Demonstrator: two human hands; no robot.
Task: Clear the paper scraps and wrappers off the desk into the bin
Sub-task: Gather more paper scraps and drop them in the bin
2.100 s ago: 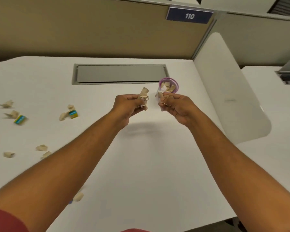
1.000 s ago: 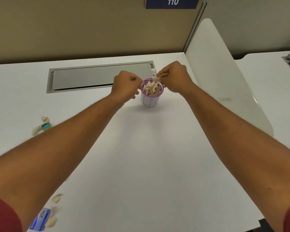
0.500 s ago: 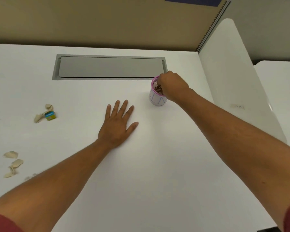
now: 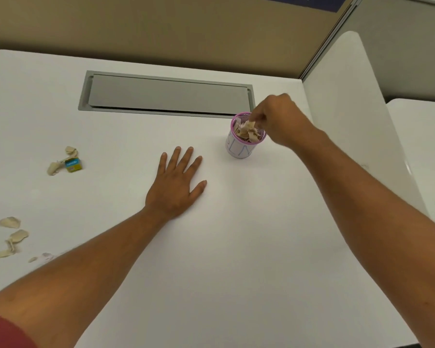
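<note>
A small pink-rimmed mesh bin (image 4: 239, 149) with a white label stands on the white desk (image 4: 236, 247), stuffed with beige paper scraps (image 4: 246, 130). My right hand (image 4: 279, 119) hovers over its right rim, fingertips pinched on a scrap at the top of the pile. My left hand (image 4: 178, 184) lies flat on the desk, palm down, fingers spread, left of the bin. Loose scraps lie at the left: a scrap (image 4: 53, 168) beside a blue-green wrapper (image 4: 73, 165), and several beige scraps (image 4: 13, 237) near the left edge.
A grey cable hatch (image 4: 166, 95) is set into the desk behind the bin. A white divider panel (image 4: 349, 116) rises along the right side, with another desk beyond it. A tan partition wall runs along the back.
Both hands carried scraps to the bin. The left hand then let go and came down flat on the desk. The right hand stays at the bin's top, now lifted slightly.
</note>
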